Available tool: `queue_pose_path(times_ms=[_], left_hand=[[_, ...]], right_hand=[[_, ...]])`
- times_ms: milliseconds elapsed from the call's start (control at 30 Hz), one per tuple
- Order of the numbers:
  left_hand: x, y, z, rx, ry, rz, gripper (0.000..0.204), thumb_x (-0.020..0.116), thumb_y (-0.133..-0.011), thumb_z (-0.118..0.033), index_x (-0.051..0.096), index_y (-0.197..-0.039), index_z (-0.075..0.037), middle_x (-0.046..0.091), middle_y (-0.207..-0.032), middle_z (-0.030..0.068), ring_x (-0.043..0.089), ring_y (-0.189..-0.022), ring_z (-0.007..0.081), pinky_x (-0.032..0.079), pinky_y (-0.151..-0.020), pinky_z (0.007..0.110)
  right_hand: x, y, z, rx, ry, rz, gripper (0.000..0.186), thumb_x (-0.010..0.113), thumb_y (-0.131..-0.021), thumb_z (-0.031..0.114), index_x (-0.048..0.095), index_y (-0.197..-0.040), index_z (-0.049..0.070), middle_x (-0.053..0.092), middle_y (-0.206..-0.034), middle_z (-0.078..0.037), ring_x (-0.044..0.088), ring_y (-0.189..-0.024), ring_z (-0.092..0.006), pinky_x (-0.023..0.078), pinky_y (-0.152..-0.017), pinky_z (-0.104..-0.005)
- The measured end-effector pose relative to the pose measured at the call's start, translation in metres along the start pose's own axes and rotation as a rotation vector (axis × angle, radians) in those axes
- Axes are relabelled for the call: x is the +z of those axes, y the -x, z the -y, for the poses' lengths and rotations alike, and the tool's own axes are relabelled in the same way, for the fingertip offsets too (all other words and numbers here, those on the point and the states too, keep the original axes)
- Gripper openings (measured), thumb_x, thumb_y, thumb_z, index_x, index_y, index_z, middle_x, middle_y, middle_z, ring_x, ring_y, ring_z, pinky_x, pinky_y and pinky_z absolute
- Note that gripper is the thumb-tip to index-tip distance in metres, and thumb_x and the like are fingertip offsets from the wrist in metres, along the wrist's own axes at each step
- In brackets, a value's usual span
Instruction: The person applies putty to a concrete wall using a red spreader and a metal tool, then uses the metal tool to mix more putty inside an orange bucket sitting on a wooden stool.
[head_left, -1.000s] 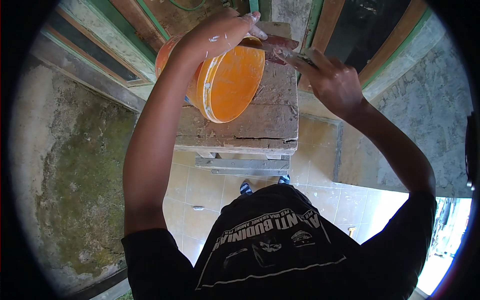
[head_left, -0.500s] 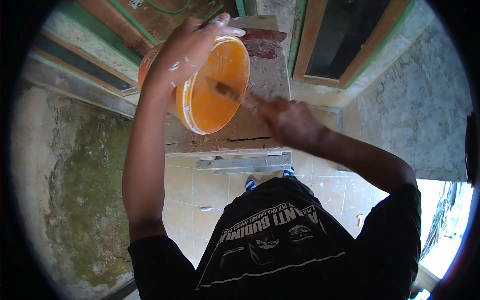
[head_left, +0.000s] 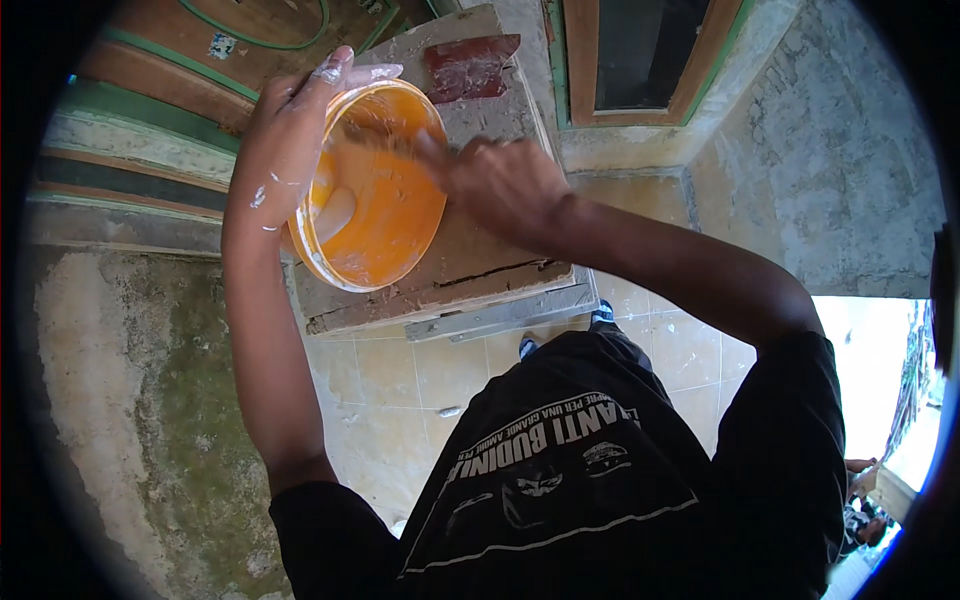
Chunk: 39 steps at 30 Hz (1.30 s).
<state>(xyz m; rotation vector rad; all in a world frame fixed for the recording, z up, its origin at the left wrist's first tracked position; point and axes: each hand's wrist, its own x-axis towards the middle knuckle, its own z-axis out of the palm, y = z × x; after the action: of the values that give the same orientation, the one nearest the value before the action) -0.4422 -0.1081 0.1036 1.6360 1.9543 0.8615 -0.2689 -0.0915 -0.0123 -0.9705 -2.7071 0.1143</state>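
My left hand (head_left: 285,150), smeared with white, grips the upper left rim of an orange bucket (head_left: 385,230). The bucket is tilted with its mouth toward me, and dried white streaks coat its inner wall. A lump of whitish paste (head_left: 335,215) lies inside on the left. My right hand (head_left: 505,190) is closed around the handle of a scraper (head_left: 375,140), whose blade reaches into the bucket's upper part. Motion blurs the blade and the fingers. Under the bucket is a worn wooden bench (head_left: 500,250).
A dark red flat piece (head_left: 470,70) lies on the bench's far part. Beyond stand wood-framed windows (head_left: 645,60) with green trim. A mossy wall (head_left: 190,400) is at left, a grey plastered wall (head_left: 830,170) at right. Another person (head_left: 868,520) shows at the lower right edge.
The bucket and both hands appear farther left, and the whole view has shifted and turned. The scraper has moved up within the bucket. The whitish paste inside has come into sight.
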Motion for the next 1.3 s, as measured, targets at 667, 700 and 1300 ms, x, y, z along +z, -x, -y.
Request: queue_pose_path(times_ms=[667,700,1300], left_hand=[[-0.001,-0.005,0.006,0.061,0.073,0.060,0.044,0.043,-0.098,-0.034,0.067,-0.108,0.001,0.067,-0.101,0.0094,0.063,-0.090,0.0147,0.047,-0.085,0.027],[-0.001,-0.005,0.005,0.063,0.061,0.056,0.043,0.044,-0.097,-0.034,0.066,-0.108,0.002,0.068,-0.101,0.0095,0.063,-0.089,0.0146,0.048,-0.084,0.027],[-0.003,0.008,0.004,0.002,0.137,0.014,0.041,0.049,-0.095,-0.034,0.064,-0.106,0.002,0.067,-0.094,0.0081,0.064,-0.083,0.0124,0.050,-0.073,0.025]], right_hand=[[-0.014,-0.003,0.010,-0.082,0.025,-0.201,0.062,0.048,-0.087,0.006,0.023,-0.144,0.002,0.056,-0.107,-0.030,0.067,-0.082,-0.0315,0.056,-0.066,-0.0384],[-0.013,-0.004,0.013,-0.084,0.023,-0.202,0.062,0.048,-0.087,0.006,0.023,-0.144,0.002,0.056,-0.107,-0.030,0.067,-0.082,-0.0315,0.056,-0.066,-0.0384],[-0.008,0.005,0.028,-0.100,-0.369,0.073,0.059,0.046,-0.087,0.005,0.024,-0.142,-0.001,0.066,-0.089,-0.019,0.067,-0.079,-0.0310,0.056,-0.070,-0.0378]])
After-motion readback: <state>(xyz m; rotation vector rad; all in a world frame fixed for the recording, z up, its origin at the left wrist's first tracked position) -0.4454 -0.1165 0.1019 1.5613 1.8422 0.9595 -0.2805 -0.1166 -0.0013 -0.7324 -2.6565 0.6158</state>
